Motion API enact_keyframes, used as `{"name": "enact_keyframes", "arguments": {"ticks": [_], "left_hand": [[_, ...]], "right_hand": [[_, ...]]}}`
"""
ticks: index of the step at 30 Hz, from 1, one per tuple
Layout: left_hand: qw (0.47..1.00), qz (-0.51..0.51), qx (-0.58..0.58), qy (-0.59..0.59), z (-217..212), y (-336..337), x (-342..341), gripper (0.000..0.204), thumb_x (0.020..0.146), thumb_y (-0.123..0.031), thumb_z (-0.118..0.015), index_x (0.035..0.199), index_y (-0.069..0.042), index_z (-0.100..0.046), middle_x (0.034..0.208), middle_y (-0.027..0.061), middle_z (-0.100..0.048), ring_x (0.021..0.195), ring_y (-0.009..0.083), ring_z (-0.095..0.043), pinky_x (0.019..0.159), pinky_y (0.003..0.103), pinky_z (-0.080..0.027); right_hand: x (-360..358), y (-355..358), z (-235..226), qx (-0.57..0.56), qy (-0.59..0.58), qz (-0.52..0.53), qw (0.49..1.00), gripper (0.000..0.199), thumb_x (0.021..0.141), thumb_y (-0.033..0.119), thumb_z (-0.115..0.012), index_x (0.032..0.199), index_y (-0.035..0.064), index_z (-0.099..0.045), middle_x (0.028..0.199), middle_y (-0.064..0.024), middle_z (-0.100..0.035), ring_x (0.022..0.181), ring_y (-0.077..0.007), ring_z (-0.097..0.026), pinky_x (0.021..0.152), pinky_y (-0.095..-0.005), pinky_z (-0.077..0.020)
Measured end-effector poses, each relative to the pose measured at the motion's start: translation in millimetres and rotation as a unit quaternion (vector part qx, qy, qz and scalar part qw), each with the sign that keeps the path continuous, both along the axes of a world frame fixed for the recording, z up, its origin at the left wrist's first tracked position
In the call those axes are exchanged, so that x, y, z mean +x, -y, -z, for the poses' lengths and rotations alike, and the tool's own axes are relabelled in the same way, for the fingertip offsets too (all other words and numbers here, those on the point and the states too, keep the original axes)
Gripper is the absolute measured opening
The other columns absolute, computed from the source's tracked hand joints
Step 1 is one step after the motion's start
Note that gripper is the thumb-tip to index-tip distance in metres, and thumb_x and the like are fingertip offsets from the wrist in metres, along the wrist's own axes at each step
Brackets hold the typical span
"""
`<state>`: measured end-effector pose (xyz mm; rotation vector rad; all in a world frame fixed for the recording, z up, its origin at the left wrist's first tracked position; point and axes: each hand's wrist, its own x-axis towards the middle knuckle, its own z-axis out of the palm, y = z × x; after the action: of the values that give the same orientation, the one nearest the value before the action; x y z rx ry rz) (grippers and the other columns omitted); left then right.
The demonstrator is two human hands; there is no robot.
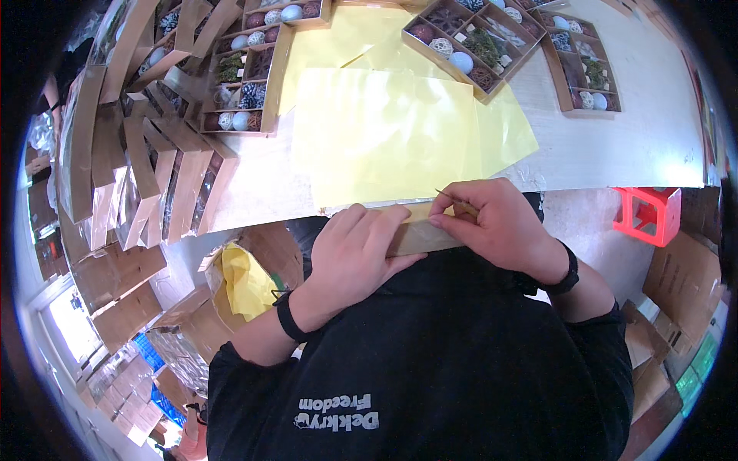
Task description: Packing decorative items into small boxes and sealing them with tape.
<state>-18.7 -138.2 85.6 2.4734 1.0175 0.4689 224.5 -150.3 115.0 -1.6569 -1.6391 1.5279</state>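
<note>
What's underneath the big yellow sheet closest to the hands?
Other yellow sheets poke out from under the big yellow sheet, at its right and far sides. What lies beneath its middle is covered.

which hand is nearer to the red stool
Right. The right hand is to the left of the red stool; the left hand is farther left, on the other side of the right hand from the stool.

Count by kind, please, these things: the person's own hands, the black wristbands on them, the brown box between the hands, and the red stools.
Hands, left hand and right hand: 2
Black wristbands: 2
Brown box: 1
Red stool: 1
Total: 6
</note>
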Motion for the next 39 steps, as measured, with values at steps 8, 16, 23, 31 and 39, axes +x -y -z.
{"name": "enact_keyframes", "arguments": {"ticks": [8, 16, 23, 31, 39], "left_hand": [[0.991, 0.092, 0.092, 0.017, 2.5, -15.3, -4.6, 0.043, 0.076, -0.032, -0.087, 0.116, -0.021, -0.074, 0.097, 0.0027, -0.067, 0.076, 0.0206, -0.062, 0.063, 0.034, -0.048], [0.976, 0.105, 0.154, 0.115, 25.1, 5.3, -6.4, 0.028, 0.082, -0.015, -0.071, 0.109, -0.007, -0.074, 0.123, 0.0093, -0.060, 0.094, 0.0256, -0.060, 0.080, 0.041, -0.054], [0.975, 0.155, 0.159, 0.028, 15.8, 10.9, -0.7, 0.039, 0.089, -0.022, -0.065, 0.123, -0.003, -0.068, 0.122, 0.0066, -0.063, 0.114, 0.0244, -0.058, 0.098, 0.039, -0.051], [0.975, 0.194, 0.052, -0.094, -8.7, -2.1, 6.8, 0.050, 0.093, -0.019, -0.056, 0.140, -0.003, -0.057, 0.129, 0.0151, -0.061, 0.118, 0.0259, -0.061, 0.102, 0.039, -0.050], [0.940, 0.272, 0.109, -0.173, -14.5, -12.2, 13.1, 0.058, 0.097, -0.023, -0.058, 0.151, -0.004, -0.048, 0.156, 0.0186, -0.047, 0.138, 0.0316, -0.054, 0.112, 0.042, -0.045]], "right_hand": [[-6.1, -12.8, 0.4, 0.020, 0.048, -0.013, 0.999, 0.018, 0.090, 0.021, -0.073, 0.093, 0.0030, -0.072, 0.080, -0.0195, -0.071, 0.076, -0.0386, -0.071, 0.068, -0.0437, -0.0545], [2.8, -19.8, 15.5, 0.067, 0.123, -0.106, 0.985, 0.024, 0.088, 0.029, -0.078, 0.082, 0.0060, -0.072, 0.077, -0.0200, -0.069, 0.073, -0.0404, -0.068, 0.064, -0.0446, -0.0532], [18.6, -21.3, 40.5, -0.031, 0.041, -0.110, 0.993, 0.030, 0.084, 0.032, -0.084, 0.082, 0.0043, -0.071, 0.077, -0.0174, -0.071, 0.072, -0.0306, -0.070, 0.069, -0.0392, -0.0543], [24.7, -24.6, 46.7, 0.008, 0.049, -0.035, 0.998, 0.026, 0.099, 0.025, -0.065, 0.110, 0.0013, -0.065, 0.103, -0.0237, -0.071, 0.096, -0.0424, -0.068, 0.084, -0.0453, -0.0543], [48.8, -21.7, 84.7, 0.151, 0.111, 0.100, 0.977, 0.033, 0.101, 0.015, -0.056, 0.128, -0.0022, -0.065, 0.106, -0.0255, -0.068, 0.100, -0.0427, -0.066, 0.087, -0.0483, -0.0530]]}}
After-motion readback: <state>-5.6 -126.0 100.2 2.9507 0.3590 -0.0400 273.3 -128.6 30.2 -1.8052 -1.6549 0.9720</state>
